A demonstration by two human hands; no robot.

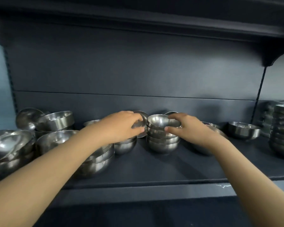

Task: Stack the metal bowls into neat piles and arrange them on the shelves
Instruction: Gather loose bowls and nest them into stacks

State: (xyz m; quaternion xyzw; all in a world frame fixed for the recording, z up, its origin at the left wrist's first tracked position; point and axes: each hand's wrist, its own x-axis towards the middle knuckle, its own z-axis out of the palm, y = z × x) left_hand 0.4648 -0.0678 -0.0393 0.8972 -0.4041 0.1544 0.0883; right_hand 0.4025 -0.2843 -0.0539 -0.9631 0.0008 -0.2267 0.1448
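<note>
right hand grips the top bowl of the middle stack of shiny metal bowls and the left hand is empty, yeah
Not quite: the head view shows the left hand holding a small tilted metal bowl, not empty. The right hand does grip the top bowl of the middle stack of shiny metal bowls.

A shop or storeroom: dark metal display shelving crowded with many identical steel bowls

Bare hands: two, left hand, right hand. Round shiny steel bowls: four in pile between right fingers; one tilted bowl under left fingers; one lone bowl well right of right fingers.
</note>
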